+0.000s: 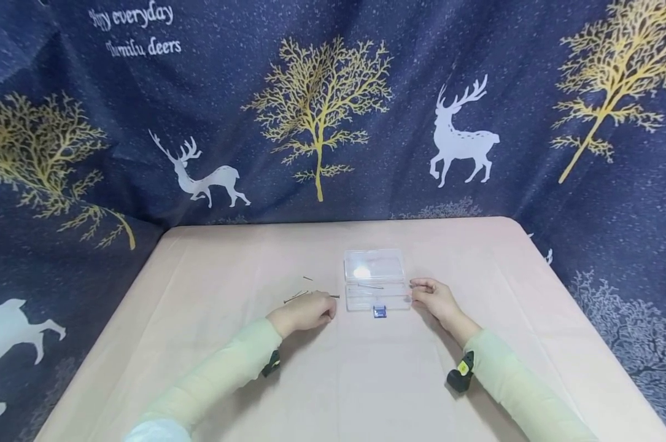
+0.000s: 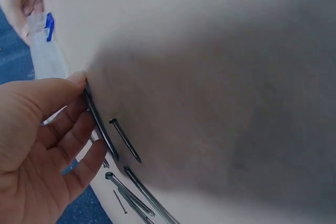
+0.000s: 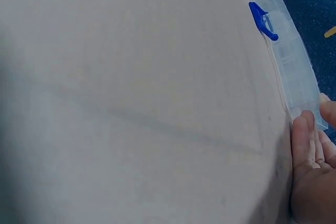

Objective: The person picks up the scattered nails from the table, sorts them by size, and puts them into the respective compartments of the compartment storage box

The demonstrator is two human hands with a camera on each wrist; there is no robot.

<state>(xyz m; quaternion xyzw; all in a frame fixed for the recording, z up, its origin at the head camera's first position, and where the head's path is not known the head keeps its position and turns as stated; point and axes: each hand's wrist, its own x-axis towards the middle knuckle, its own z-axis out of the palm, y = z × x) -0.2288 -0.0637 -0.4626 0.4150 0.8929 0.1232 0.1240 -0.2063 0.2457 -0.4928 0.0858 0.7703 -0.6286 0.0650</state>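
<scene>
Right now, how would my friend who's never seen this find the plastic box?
Find the pink table below the deer curtain. Between the left hand and the right hand lies a clear box, lid open. Unlike the dark nails nearby, it's see-through with a blue clip in front.

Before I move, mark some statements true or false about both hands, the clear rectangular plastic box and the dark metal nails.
1. The left hand pinches a dark metal nail. True.
2. The right hand touches the clear plastic box's right end. True.
3. The box's transparent lid is shut. False: the lid is open.
4. The box's latch is red. False: the latch is blue.
5. The loose nails lie right of the box. False: the loose nails lie to its left.
</scene>
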